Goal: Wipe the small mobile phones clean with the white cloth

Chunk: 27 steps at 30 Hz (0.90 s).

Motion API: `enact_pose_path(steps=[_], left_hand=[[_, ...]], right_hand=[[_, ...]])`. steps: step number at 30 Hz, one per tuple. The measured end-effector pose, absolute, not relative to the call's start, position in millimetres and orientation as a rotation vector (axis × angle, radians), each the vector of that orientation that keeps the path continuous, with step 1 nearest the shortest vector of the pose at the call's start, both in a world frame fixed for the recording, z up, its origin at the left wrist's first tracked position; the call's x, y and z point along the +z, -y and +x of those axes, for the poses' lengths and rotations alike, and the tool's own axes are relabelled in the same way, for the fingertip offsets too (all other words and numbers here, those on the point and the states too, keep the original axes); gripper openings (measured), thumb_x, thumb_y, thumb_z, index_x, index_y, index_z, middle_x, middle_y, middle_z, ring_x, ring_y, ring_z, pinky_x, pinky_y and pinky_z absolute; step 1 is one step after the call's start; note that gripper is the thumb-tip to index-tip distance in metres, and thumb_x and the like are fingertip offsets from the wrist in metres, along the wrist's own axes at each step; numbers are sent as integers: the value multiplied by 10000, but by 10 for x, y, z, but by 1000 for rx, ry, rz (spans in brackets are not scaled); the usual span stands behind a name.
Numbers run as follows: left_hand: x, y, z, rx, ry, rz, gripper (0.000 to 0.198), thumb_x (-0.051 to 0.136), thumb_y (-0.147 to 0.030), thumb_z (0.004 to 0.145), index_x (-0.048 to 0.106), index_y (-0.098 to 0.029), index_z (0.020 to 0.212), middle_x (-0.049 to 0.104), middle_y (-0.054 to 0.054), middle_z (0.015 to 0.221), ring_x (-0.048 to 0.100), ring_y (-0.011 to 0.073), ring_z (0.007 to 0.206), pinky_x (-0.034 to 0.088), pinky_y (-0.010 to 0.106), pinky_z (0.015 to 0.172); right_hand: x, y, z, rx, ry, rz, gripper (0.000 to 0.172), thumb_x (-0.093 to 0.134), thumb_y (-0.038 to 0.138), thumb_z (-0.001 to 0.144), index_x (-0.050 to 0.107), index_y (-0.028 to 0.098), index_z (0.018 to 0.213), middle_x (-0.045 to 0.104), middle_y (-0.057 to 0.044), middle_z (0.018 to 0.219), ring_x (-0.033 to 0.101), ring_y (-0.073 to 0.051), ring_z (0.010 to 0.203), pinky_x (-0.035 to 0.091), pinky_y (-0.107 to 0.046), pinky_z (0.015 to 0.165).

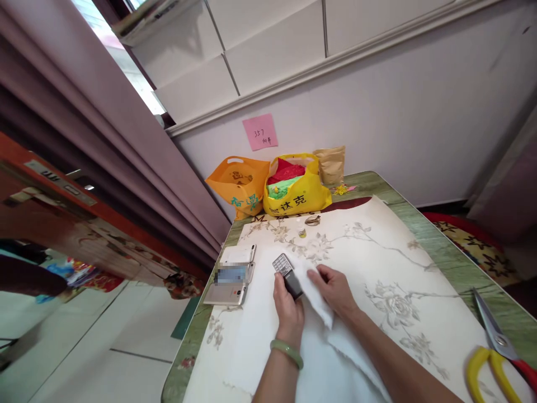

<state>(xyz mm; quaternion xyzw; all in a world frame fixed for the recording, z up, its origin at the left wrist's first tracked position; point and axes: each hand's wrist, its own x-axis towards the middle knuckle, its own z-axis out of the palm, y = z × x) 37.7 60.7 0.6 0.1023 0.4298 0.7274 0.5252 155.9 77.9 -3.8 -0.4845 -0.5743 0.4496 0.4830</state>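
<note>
Left fingers [278, 283] snug round keypad device [287, 272], right fingers [323, 272] bunched on cloth [318, 300]

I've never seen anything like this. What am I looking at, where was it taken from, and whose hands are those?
There is no machine arm here, just a person's two bare hands. The single picture comes from a camera worn on that person's head, looking forward and down.

The left hand, with a green bangle on its wrist, holds what looks like a keypad phone. The right hand grips a soft white cloth beside it.

A flower-patterned sheet covers much of the table. On it, to the left, lie what look like three flat phones; scissors lie at the right. An orange bag and a yellow bag stand at the back.
</note>
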Motion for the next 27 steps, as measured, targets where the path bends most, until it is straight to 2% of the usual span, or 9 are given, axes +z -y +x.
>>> enact_pose_path(steps=[3, 6, 9, 11, 13, 16, 21, 27], left_hand=[[39, -571, 342, 1674, -990, 198, 359, 686, -424, 779, 674, -158, 1020, 720, 69, 947, 679, 178, 890, 528, 286, 819], [90, -517, 320, 1573, -1014, 261, 357, 695, -439, 766, 675, -140, 959, 713, 59, 815, 688, 182, 756, 542, 287, 704], [141, -483, 337, 1456, -1016, 508, 391, 658, -465, 792, 652, -126, 986, 713, 94, 878, 691, 216, 787, 545, 310, 662], [161, -478, 363, 1340, -1066, 697, 378, 653, -449, 802, 646, -127, 1000, 711, 92, 876, 680, 203, 751, 536, 289, 618], [166, -482, 386, 1204, -1131, 852, 355, 658, -430, 802, 649, -130, 992, 700, 65, 786, 644, 164, 638, 508, 261, 562], [159, -489, 402, 1113, -1159, 972, 316, 641, -432, 812, 657, -131, 909, 652, 25, 667, 582, 134, 547, 474, 249, 531], [128, -484, 413, 1164, -1165, 954, 303, 632, -435, 814, 637, -139, 749, 602, 0, 637, 543, 120, 592, 444, 234, 562], [57, -520, 405, 1329, -1175, 798, 309, 656, -437, 797, 667, -128, 788, 643, 10, 718, 537, 105, 659, 441, 220, 632]], right_hand=[[-48, -833, 1599, 1249, 933, -1137, 434, 591, 592, 793, 466, 210, 631, 404, 65, 537, 357, -104, 509, 295, -225, 475], [-13, -873, 1621, 1333, 602, -1072, 433, 605, 630, 760, 534, 206, 711, 503, 52, 561, 427, -118, 507, 348, -232, 462], [11, -892, 1624, 1446, 459, -1005, 453, 595, 661, 737, 562, 210, 754, 562, 40, 558, 475, -133, 470, 387, -252, 438], [0, -894, 1623, 1501, 468, -980, 437, 640, 640, 696, 560, 213, 740, 545, 50, 510, 454, -130, 418, 369, -254, 397], [-22, -891, 1622, 1516, 582, -971, 420, 671, 611, 674, 559, 208, 717, 513, 58, 473, 422, -120, 381, 338, -246, 362], [-32, -883, 1624, 1460, 883, -967, 399, 662, 578, 715, 575, 189, 697, 511, 50, 503, 422, -104, 403, 332, -223, 366], [6, -887, 1612, 1362, 1062, -1030, 417, 578, 567, 806, 551, 184, 642, 485, 43, 509, 411, -103, 434, 314, -215, 389], [-16, -913, 1576, 1137, 1172, -1092, 386, 586, 516, 824, 596, 169, 656, 508, 22, 605, 444, -124, 592, 367, -221, 535]])
